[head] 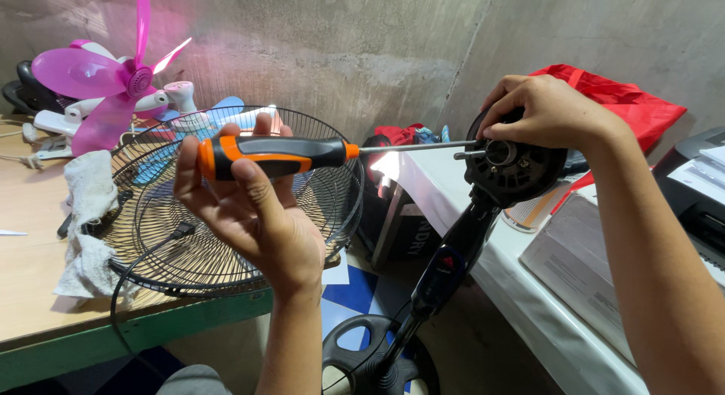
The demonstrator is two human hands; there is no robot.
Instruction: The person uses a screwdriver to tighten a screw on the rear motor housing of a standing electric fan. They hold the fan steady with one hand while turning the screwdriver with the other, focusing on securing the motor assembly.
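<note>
With the wire guard [226,206] already off beside the fan motor [513,165], the motor is gripped by the right hand [547,112] while a screwdriver [279,155], clasped in the left hand [249,206], is set at its hub, screws seemingly left.

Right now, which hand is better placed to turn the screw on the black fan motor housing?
Left hand: it grips the orange-and-black screwdriver, tip at the black fan motor housing. Right hand steadies that housing.

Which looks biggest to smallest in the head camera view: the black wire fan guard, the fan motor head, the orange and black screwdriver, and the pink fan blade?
1. Black wire fan guard, clearly the largest.
2. Orange and black screwdriver, counting its long shaft.
3. Fan motor head and pink fan blade: unsure, since the blade lies farther from the camera and its top is cut off.
</note>
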